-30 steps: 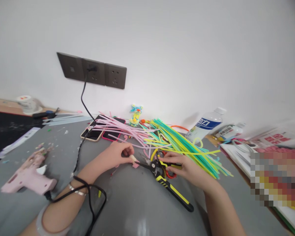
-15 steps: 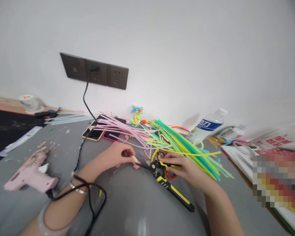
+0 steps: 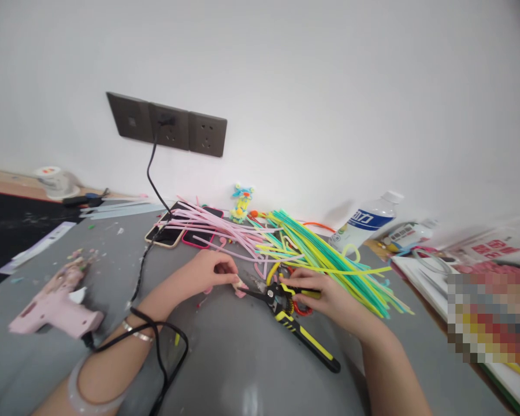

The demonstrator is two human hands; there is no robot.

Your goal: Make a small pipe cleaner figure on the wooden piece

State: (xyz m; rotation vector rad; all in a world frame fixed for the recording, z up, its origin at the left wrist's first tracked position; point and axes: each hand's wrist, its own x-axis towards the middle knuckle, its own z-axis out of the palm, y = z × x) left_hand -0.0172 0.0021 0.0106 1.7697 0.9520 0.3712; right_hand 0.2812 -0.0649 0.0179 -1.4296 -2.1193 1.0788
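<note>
My left hand pinches a small pink and cream piece, whose exact kind I cannot make out, between thumb and fingers. Black-and-yellow pliers lie spread apart, their dark jaw tip reaching that piece. My right hand is closed around the upper handle of the pliers, while the lower handle points free toward the front right. Behind both hands lie pink pipe cleaners and a thicker bundle of green and yellow pipe cleaners.
A pink glue gun rests at the left, and its black cord loops over my left forearm. Phones, a small colourful figure and a bottle stand or lie near the wall. Papers are at the right.
The pink piece has turned slightly in my left fingers. The lower plier handle has shifted a little leftward. Both hands stay almost in place.
</note>
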